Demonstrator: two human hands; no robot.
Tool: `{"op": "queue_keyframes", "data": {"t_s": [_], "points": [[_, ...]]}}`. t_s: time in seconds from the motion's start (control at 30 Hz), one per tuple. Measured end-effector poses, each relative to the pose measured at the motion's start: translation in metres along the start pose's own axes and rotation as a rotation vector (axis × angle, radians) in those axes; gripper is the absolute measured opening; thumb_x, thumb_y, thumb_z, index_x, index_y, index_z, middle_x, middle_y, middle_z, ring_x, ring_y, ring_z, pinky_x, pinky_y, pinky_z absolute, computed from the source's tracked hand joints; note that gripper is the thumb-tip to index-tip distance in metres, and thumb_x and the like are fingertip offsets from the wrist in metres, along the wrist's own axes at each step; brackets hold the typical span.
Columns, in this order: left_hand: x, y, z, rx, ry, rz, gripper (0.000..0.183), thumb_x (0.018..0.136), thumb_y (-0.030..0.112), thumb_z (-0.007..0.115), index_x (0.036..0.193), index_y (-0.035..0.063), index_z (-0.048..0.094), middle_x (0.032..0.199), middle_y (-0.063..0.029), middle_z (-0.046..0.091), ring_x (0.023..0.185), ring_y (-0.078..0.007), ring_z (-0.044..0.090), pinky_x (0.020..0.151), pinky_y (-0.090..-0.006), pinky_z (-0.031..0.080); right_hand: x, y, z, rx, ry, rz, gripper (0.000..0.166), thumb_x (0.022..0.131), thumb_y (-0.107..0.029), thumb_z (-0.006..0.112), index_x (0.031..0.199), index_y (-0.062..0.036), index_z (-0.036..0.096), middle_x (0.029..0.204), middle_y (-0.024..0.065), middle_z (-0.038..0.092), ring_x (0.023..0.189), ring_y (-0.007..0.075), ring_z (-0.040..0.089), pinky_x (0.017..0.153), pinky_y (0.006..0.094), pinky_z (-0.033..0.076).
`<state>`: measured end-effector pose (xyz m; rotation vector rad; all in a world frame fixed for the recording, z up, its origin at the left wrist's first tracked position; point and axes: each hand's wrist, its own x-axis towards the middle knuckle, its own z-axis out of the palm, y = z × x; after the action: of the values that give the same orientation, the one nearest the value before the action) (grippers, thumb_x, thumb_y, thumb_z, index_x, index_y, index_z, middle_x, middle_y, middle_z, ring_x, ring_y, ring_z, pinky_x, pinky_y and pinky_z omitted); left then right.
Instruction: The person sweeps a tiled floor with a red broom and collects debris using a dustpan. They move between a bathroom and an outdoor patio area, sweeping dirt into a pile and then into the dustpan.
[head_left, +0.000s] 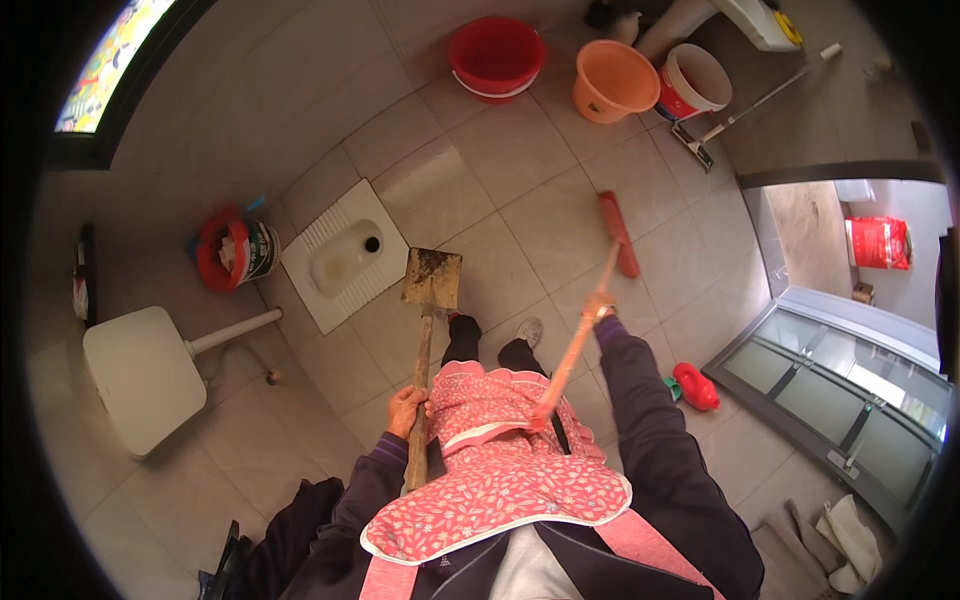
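My left hand (407, 412) grips the wooden handle of a small square-bladed shovel (433, 277). Its dirty yellowish blade hangs in front of my left foot, near the corner of a white squat toilet (349, 253). In my right hand (599, 307) is the pinkish handle of a broom (576, 346), which slants from my apron down to the floor. The red broom head (619, 234) is on the grey floor tiles ahead and to the right. I wear a pink floral apron (495, 480).
Along the far wall stand a red bucket (499, 58), an orange bucket (615, 79), a white-and-red bucket (694, 81) and a flat mop (694, 146). A bin (259, 251) and cistern (146, 379) are left. At right are a red bottle (696, 386), glazed door (817, 382) and cloths (851, 544).
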<state>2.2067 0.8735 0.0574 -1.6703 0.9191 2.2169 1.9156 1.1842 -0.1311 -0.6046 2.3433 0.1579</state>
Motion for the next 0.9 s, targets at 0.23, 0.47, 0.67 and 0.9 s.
{"op": "queue_keyframes", "data": {"t_s": [0.23, 0.47, 0.67, 0.9], "points": [[-0.021, 0.000, 0.020, 0.018, 0.061, 0.018, 0.007, 0.075, 0.005, 0.048, 0.075, -0.0016, 0.045, 0.064, -0.0083, 0.049, 0.049, -0.0111, 0.046, 0.040, -0.0204, 0.042, -0.048, 0.042, -0.146, 1.637, -0.545, 0.275, 0.011, 0.073, -0.009, 0.049, 0.081, -0.0115, 0.042, 0.050, -0.0007, 0.039, 0.033, 0.0072, 0.035, 0.027, 0.0228, 0.028], [-0.035, -0.003, 0.007, -0.032, 0.164, 0.084, 0.010, 0.076, 0.009, 0.047, 0.076, -0.0004, 0.046, 0.063, -0.0068, 0.048, 0.047, -0.0101, 0.044, 0.042, -0.0182, 0.041, 0.033, 0.012, -0.150, 1.294, -0.095, 0.012, 0.017, 0.069, -0.003, 0.047, 0.086, -0.0040, 0.045, 0.052, 0.0046, 0.046, 0.038, 0.0133, 0.047, 0.033, 0.0268, 0.039], [-0.025, 0.013, -0.049, -0.025, 0.181, 0.009, 0.012, 0.076, 0.011, 0.048, 0.077, -0.0005, 0.046, 0.062, -0.0070, 0.049, 0.046, -0.0103, 0.044, 0.042, -0.0187, 0.041, 0.048, -0.073, -0.062, 0.769, -0.058, 0.243, 0.026, 0.068, -0.005, 0.047, 0.094, -0.0045, 0.042, 0.057, 0.0119, 0.048, 0.044, 0.0215, 0.053, 0.037, 0.0319, 0.043], [0.030, 0.039, -0.171, 0.022, 0.131, -0.124, 0.012, 0.074, 0.010, 0.048, 0.074, -0.0012, 0.046, 0.059, -0.0071, 0.048, 0.044, -0.0124, 0.045, 0.038, -0.0206, 0.039, -0.140, -0.163, -0.028, 1.374, -0.363, 0.312, 0.055, 0.072, -0.002, 0.044, 0.123, -0.0181, 0.030, 0.050, 0.0024, 0.041, 0.033, 0.0110, 0.037, 0.031, 0.0242, 0.032]]}}
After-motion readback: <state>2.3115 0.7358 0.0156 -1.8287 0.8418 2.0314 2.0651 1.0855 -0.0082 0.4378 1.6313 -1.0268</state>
